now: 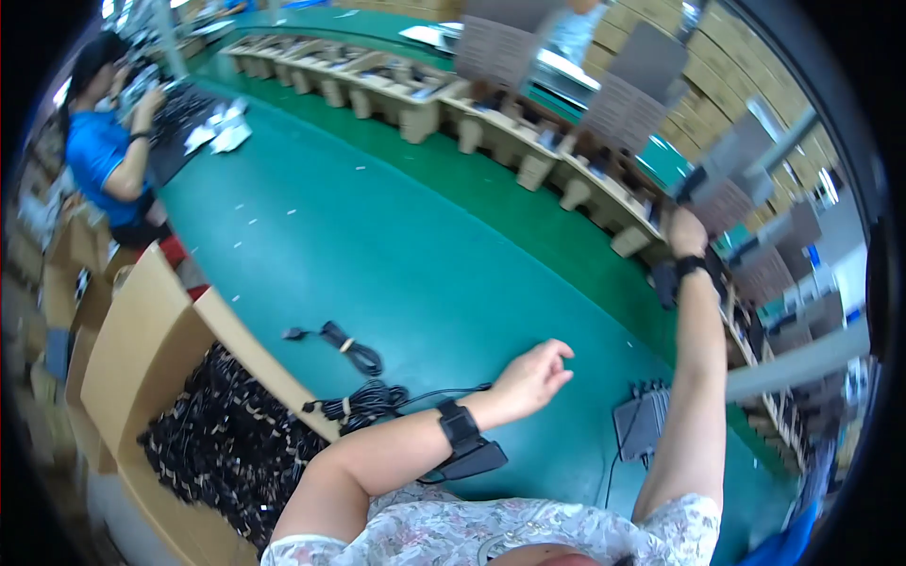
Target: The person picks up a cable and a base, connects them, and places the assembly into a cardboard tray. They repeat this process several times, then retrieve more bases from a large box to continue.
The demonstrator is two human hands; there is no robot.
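My left hand point(533, 382) hovers over the green table, its fingers loosely bent and apart with nothing visible between them. Beside its wrist lies a bundle of black cable point(363, 404), with one lead running toward the hand. A dark flat adapter point(477, 460) rests below that wrist. Farther left is a tied black cable point(354, 351) with a plug end. My right hand point(687, 233) reaches out to the row of cardboard trays point(590, 179) at the right; its fingers are hidden or blurred. A black box-shaped device point(642, 423) with several stubs and a wire sits near my right forearm.
An open cardboard box point(142, 330) full of small black tied cables stands at the left. A person in a blue shirt point(99, 160) works at the far left, near white packets point(226, 129). Brown cardboard sheets point(628, 90) stand upright by the trays. Stacked cartons point(736, 57) rise behind.
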